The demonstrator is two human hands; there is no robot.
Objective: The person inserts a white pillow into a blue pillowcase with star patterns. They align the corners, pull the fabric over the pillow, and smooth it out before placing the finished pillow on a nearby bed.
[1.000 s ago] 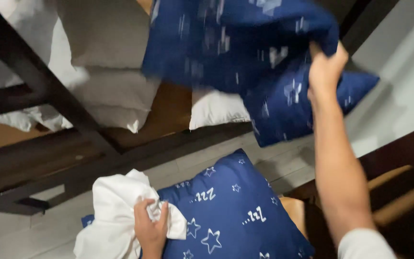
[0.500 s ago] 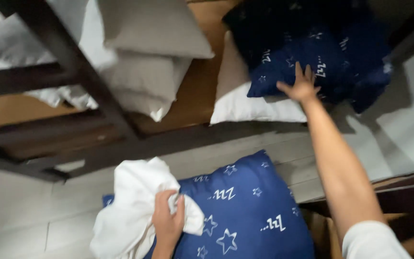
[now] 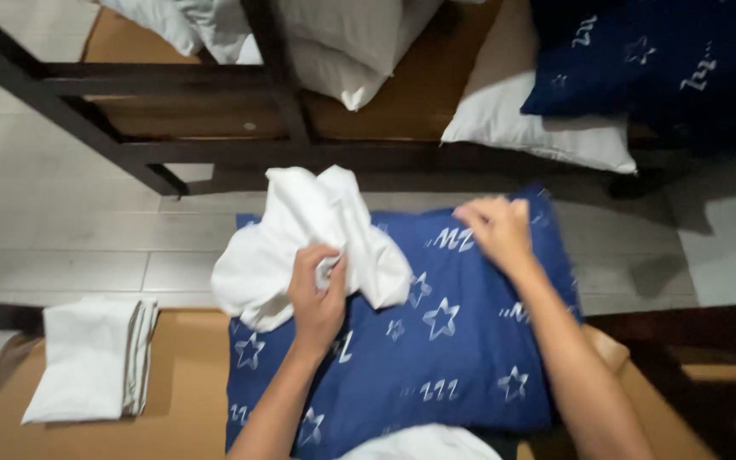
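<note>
Your left hand [image 3: 317, 298] clenches a bunched white cloth [image 3: 308, 238] lying on the blue star-print pillow [image 3: 436, 358]; your right hand [image 3: 497, 230] rests loosely open on the pillow's far edge. Both look soft, light; grip at corners.

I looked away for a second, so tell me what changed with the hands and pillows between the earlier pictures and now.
The right hand let go of the blue pillow on the far frame, drew back and now rests on the near blue star pillow. The left hand has stayed clamped on the crumpled white cloth lying on that pillow. The folded white cloth at the left shows only now.
</note>
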